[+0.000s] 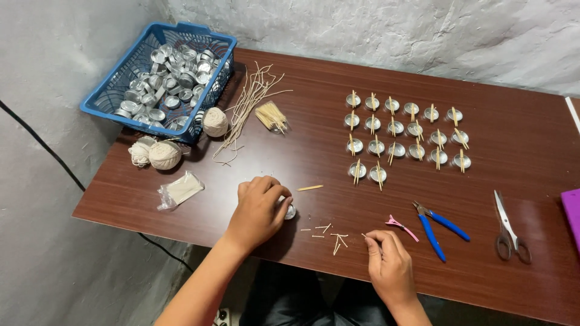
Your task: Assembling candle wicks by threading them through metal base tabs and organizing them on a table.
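Left hand [258, 208] closed over cup [290, 211], right hand [386, 256] pinching perhaps a wick [364, 235], cup lying up-left, left nearer.

1. A small clear plastic bag [180, 189] lies flat near the left edge of the desk [302, 145], below the balls of string. It is roughly rectangular and crinkled, with something pale and off-white inside; what that is cannot be told.
2. No labels, signs or screens show.
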